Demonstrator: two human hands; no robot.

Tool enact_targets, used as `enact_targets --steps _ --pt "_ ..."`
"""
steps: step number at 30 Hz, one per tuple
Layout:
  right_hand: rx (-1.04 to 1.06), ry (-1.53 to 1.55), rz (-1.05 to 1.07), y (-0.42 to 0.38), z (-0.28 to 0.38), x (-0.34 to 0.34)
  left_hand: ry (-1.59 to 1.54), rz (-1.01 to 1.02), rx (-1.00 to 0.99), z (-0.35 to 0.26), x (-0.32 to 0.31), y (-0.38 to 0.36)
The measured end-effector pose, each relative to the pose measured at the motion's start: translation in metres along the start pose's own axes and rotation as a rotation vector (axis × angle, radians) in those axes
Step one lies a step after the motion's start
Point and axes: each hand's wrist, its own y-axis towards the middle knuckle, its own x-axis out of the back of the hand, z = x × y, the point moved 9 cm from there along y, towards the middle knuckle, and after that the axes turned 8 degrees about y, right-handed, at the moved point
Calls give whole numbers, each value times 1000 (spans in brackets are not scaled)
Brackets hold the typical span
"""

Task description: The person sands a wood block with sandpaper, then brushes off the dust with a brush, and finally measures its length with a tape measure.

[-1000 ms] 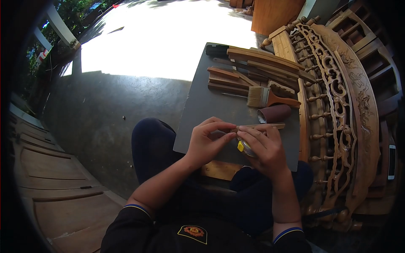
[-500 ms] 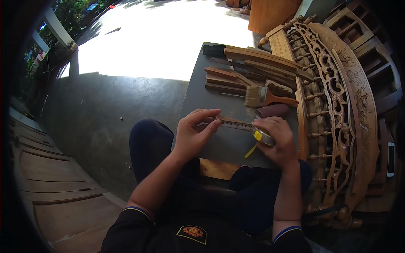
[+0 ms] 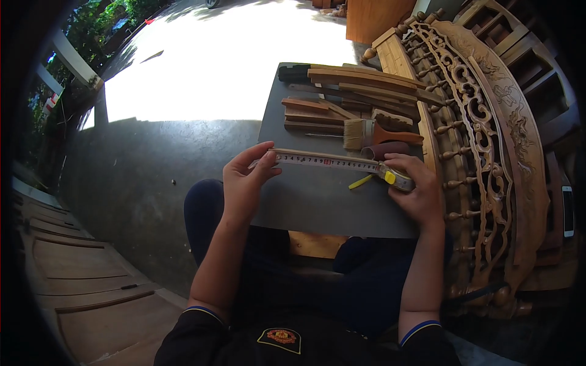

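Note:
My left hand (image 3: 244,177) pinches the free end of a tape measure blade together with the end of a thin wooden strip (image 3: 305,153). The blade (image 3: 323,161) runs rightward along the strip, numbers facing up. My right hand (image 3: 418,192) grips the tape measure case (image 3: 397,178), which has a yellow button and a yellow strap (image 3: 360,181) hanging from it. Both hands hover above a grey board (image 3: 317,201) that rests across my lap.
On the board's far part lie several wooden strips (image 3: 354,82), a paintbrush (image 3: 378,133), a roll of sandpaper (image 3: 386,149) and a black tool (image 3: 294,73). A carved wooden panel (image 3: 482,140) stands along the right. A phone (image 3: 569,210) lies far right. Wooden panels (image 3: 85,287) lie left.
My hands have moved apart, drawing the tape out from a short length to a long one along the wooden strip. The view has shifted slightly.

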Motion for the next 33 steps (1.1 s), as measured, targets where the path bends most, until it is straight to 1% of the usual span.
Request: enact_targets --steps 5,11,17,20,23,29,33 --pt "-75 114 -43 -3 -15 13 -100 0 29 3 10 5" --pt "-77 434 -91 -8 -26 24 -141 46 34 3 10 5" --pt "58 683 -249 -15 -21 43 -188 104 34 5 3 3" --pt "105 759 -244 -15 -23 44 -209 119 42 8 2 4" --pt "105 799 -207 -14 -27 38 -234 127 46 11 2 5" --pt "126 1164 -58 -10 -25 21 -279 166 39 14 0 4" --pt "103 1191 -111 -12 -26 20 -308 153 63 19 1 5"
